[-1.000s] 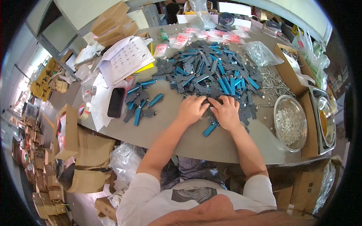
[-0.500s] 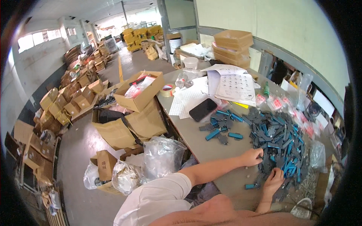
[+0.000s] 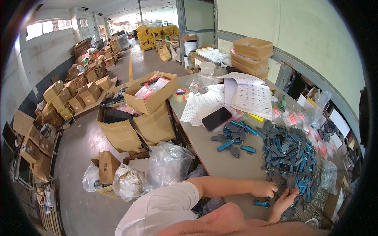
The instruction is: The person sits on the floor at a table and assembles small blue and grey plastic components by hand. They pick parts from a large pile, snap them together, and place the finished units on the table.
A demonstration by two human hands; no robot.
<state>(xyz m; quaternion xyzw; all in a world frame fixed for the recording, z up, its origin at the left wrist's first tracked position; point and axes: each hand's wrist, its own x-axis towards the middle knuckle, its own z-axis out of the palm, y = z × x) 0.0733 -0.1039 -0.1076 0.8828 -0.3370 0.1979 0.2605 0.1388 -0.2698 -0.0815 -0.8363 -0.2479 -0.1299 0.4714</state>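
A heap of dark grey flat parts and blue strip-like pieces [image 3: 281, 151] covers the right side of the table. At its near edge my left hand [image 3: 264, 189] is closed in a pinch; what sits between its fingers is too small to make out. Beside it, my right hand [image 3: 284, 201] grips a dark grey flat part [image 3: 291, 180] that stands up from the fingertips. The two hands are close together. A single blue-and-grey piece [image 3: 261, 203] lies just below my left hand. A smaller group of the same pieces [image 3: 235, 135] is farther off to the left.
Behind the pieces lie a black phone [image 3: 216, 118], printed sheets [image 3: 252, 98] and a tape roll [image 3: 180, 94]. Loose metal pins [image 3: 317, 206] and a clear bag [image 3: 328, 177] are at the right. Cardboard boxes [image 3: 138, 129] and plastic bags [image 3: 169, 163] stand left of the table.
My left hand has drawn back from the heap toward me, nearer to my right hand. The right hand has also come slightly closer, now with a grey part showing in its fingers.
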